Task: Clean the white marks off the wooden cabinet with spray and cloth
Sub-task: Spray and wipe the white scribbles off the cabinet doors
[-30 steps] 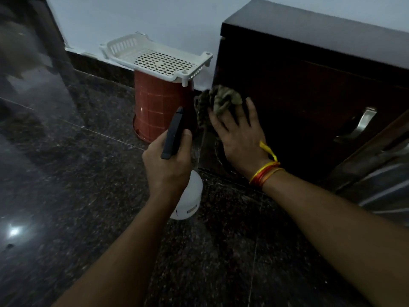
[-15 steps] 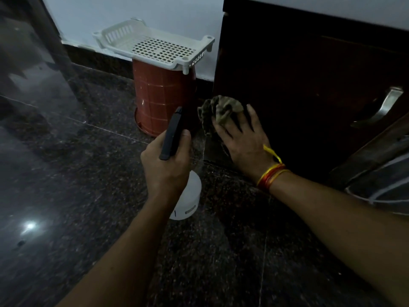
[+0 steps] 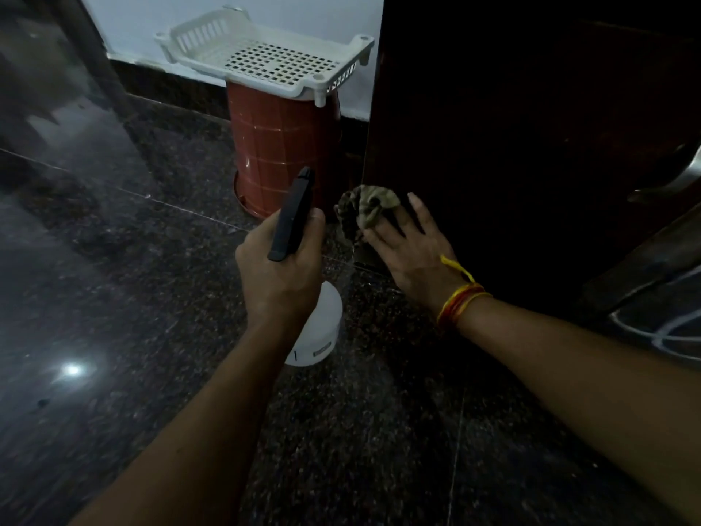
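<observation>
The dark wooden cabinet (image 3: 531,153) fills two o'clock, its top edge now out of view. An upturned red bucket (image 3: 282,146) bearing a white tray (image 3: 197,43) stands at twelve. Left hand (image 3: 280,267) still grips the spray bottle (image 3: 292,214); right hand (image 3: 409,248), fingers straight, has slid the cloth (image 3: 366,206) lower on the cabinet's corner.

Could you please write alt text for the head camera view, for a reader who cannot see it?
A person's right hand presses a crumpled cloth against the lower corner of a dark wooden cabinet, while the left hand grips a white spray bottle. Behind, a white basket sits on an upturned red bin.
</observation>
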Action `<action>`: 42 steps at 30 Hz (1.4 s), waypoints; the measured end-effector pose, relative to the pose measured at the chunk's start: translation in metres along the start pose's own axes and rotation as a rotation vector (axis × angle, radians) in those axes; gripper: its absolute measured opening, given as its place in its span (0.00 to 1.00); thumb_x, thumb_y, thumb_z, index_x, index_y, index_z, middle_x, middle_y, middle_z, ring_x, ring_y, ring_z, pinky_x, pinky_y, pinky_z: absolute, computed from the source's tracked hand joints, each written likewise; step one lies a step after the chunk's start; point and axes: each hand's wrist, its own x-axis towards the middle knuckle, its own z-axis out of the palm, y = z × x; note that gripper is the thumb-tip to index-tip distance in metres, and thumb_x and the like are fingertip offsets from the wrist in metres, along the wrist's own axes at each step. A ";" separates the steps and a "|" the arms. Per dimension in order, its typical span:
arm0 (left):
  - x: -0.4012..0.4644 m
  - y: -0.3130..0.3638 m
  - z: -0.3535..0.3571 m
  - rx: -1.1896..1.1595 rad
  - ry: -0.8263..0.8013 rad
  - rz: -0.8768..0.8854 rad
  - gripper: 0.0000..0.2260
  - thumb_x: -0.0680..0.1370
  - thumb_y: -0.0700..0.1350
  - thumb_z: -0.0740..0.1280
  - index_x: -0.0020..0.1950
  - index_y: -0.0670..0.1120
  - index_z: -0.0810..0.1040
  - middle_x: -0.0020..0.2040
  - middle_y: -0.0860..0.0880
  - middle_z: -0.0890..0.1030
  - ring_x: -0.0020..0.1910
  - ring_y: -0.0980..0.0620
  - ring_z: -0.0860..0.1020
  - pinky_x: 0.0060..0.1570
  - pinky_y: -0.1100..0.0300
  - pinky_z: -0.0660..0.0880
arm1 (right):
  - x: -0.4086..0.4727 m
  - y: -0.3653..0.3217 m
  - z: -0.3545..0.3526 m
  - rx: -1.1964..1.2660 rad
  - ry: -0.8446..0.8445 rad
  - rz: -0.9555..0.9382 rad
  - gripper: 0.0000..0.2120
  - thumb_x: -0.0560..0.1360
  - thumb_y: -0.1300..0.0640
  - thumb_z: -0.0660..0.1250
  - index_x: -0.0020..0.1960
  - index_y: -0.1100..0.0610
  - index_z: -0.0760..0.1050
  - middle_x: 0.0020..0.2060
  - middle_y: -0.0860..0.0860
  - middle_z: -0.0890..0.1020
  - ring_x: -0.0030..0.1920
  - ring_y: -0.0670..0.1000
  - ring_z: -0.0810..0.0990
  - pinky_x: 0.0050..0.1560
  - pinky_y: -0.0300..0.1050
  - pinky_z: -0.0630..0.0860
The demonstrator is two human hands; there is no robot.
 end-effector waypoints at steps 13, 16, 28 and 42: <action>0.005 0.009 -0.006 -0.064 0.005 0.022 0.17 0.80 0.45 0.66 0.41 0.31 0.76 0.31 0.30 0.75 0.26 0.35 0.74 0.24 0.68 0.69 | -0.004 -0.043 0.037 -0.147 -0.323 -0.289 0.27 0.81 0.50 0.52 0.78 0.51 0.47 0.77 0.47 0.49 0.77 0.59 0.40 0.68 0.61 0.26; 0.004 0.013 -0.002 -0.078 0.003 0.029 0.17 0.79 0.46 0.66 0.42 0.31 0.76 0.33 0.30 0.77 0.27 0.34 0.75 0.22 0.63 0.70 | -0.024 -0.027 0.045 -0.133 -0.317 -0.343 0.25 0.81 0.53 0.51 0.77 0.52 0.52 0.77 0.48 0.55 0.77 0.60 0.45 0.66 0.62 0.23; -0.004 0.029 0.006 -0.026 -0.050 0.032 0.21 0.76 0.52 0.64 0.41 0.33 0.76 0.31 0.30 0.75 0.29 0.32 0.74 0.27 0.43 0.70 | -0.091 0.016 0.058 0.009 -0.126 -0.278 0.18 0.66 0.58 0.69 0.56 0.56 0.81 0.52 0.53 0.81 0.62 0.62 0.77 0.75 0.57 0.40; -0.001 0.024 -0.004 -0.039 -0.028 0.021 0.18 0.78 0.49 0.65 0.40 0.34 0.76 0.27 0.34 0.75 0.23 0.44 0.75 0.24 0.60 0.72 | -0.010 -0.018 0.011 -0.043 -0.264 -0.274 0.25 0.81 0.52 0.50 0.77 0.52 0.50 0.77 0.50 0.53 0.77 0.58 0.44 0.65 0.59 0.24</action>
